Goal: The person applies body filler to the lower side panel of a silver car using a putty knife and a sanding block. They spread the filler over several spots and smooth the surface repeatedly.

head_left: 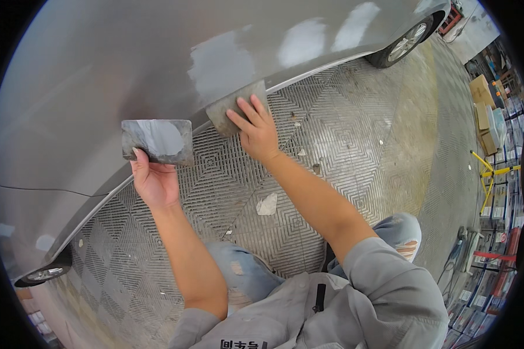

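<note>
at far left, one dark wheel (49, 272) shows beneath the grey car (70, 122), whose side runs up and across the view. next to the right, the left hand (157, 183) is clamped on the lower edge of a flat plate (182, 157), thumb on the near face; a smear of pale paste (164, 137) covers much of that face. the plate stands in front of the car's lower edge. just right of it, a grey spreader (220, 118) lies over the car's bottom edge, directly below a pale patch (221, 65) on the panel; contact with the paint cannot be confirmed. the right hand (259, 131) grips the spreader, fingers apart on its face, thumb out of sight. the two hands are apart from each other. on the ribbed floor (343, 116), below the right hand, lies a white scrap (266, 205). further right, two more pale patches (303, 42) mark the panel, followed by a second wheel (410, 43). at far right stand a cardboard box (481, 90) and a yellow stand (493, 173).
</note>
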The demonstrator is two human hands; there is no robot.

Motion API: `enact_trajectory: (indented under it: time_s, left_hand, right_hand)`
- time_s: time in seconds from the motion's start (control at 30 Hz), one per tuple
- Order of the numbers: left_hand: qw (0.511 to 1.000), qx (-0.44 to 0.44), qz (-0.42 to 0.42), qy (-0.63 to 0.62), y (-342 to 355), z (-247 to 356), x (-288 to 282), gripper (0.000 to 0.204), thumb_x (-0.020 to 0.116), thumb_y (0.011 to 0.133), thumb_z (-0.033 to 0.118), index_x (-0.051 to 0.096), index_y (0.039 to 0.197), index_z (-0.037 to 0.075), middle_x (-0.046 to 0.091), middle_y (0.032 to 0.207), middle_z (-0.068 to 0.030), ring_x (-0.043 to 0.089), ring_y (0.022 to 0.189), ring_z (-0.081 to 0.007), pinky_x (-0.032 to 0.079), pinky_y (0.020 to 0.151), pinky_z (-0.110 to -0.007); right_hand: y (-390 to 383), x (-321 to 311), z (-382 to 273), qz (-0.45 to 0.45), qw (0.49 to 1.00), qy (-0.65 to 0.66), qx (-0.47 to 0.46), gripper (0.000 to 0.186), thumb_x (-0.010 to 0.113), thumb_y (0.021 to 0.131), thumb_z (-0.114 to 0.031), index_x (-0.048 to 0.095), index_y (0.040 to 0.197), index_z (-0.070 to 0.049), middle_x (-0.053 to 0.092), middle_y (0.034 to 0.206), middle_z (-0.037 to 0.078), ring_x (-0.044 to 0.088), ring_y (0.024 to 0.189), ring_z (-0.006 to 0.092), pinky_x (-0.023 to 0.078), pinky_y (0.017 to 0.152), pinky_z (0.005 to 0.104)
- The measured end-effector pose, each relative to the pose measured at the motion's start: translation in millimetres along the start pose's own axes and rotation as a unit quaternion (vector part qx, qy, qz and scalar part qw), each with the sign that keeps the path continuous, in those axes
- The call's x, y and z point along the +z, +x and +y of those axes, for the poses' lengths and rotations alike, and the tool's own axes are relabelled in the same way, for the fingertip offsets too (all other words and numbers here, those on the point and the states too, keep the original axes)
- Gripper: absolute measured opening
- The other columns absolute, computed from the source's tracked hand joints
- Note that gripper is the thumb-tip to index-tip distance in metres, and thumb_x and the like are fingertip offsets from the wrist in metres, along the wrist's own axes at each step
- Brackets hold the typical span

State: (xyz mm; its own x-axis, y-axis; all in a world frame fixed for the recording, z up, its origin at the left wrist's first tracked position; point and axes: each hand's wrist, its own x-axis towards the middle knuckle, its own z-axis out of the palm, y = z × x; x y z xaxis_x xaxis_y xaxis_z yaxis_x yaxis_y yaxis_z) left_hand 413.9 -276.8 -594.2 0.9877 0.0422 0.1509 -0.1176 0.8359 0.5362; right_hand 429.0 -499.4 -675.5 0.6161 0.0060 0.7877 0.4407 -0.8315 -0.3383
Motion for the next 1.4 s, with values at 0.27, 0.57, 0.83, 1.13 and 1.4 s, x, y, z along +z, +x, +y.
enact_trajectory:
  time_s: [0.27,0.57,0.83,1.13,1.4]
  left_hand:
    - [1.000,0.005,-0.016,-0.006,-0.5,2.1,2.0,0.027,0.045,0.093,0.016,0.046,0.118,0.007,0.054,0.116,-0.0060,0.054,0.107,-0.0202,0.046,0.091,-0.039]
    - [0.995,-0.015,-0.097,-0.023,4.0,-0.2,-6.7,0.028,0.043,0.094,0.017,0.047,0.120,0.007,0.052,0.123,-0.0063,0.050,0.114,-0.0218,0.041,0.098,-0.042]
    - [0.993,-0.026,-0.081,0.086,4.0,-8.5,2.5,0.025,0.044,0.093,0.017,0.047,0.116,0.006,0.058,0.109,-0.0069,0.060,0.096,-0.0205,0.055,0.072,-0.036]
    - [0.981,-0.110,-0.030,0.159,-1.9,-59.3,27.5,0.019,0.049,0.090,0.010,0.053,0.107,0.002,0.063,0.094,-0.0091,0.065,0.075,-0.0179,0.059,0.057,-0.031]
    - [0.983,-0.071,-0.052,0.163,-9.2,-76.4,42.3,0.014,0.052,0.089,0.009,0.057,0.100,0.003,0.064,0.090,-0.0072,0.064,0.070,-0.0156,0.057,0.050,-0.027]
  right_hand:
    - [21.4,-22.3,-15.2,0.092,0.995,0.022,-0.018,0.046,0.057,0.066,0.002,0.064,0.106,-0.017,0.051,0.126,0.007,0.042,0.118,0.0338,0.039,0.094,0.0438]
    - [87.8,-8.4,-9.9,0.154,0.985,0.010,-0.073,0.047,0.058,0.065,0.002,0.064,0.106,-0.019,0.050,0.125,0.008,0.043,0.116,0.0347,0.039,0.092,0.0447]
    - [1.7,-11.9,-4.0,0.011,1.000,0.008,0.021,0.047,0.058,0.066,0.001,0.062,0.109,-0.017,0.048,0.126,0.011,0.043,0.115,0.0351,0.039,0.094,0.0441]
    - [33.9,-111.0,16.6,0.017,0.646,0.645,0.407,0.019,0.052,0.090,-0.012,0.060,0.105,-0.004,0.061,0.107,0.004,0.055,0.099,0.0143,0.044,0.086,0.0304]
    - [51.1,-143.3,-10.3,-0.240,0.912,0.271,0.194,0.020,0.058,0.084,-0.011,0.061,0.103,-0.005,0.065,0.089,0.009,0.062,0.074,0.0173,0.049,0.068,0.0287]
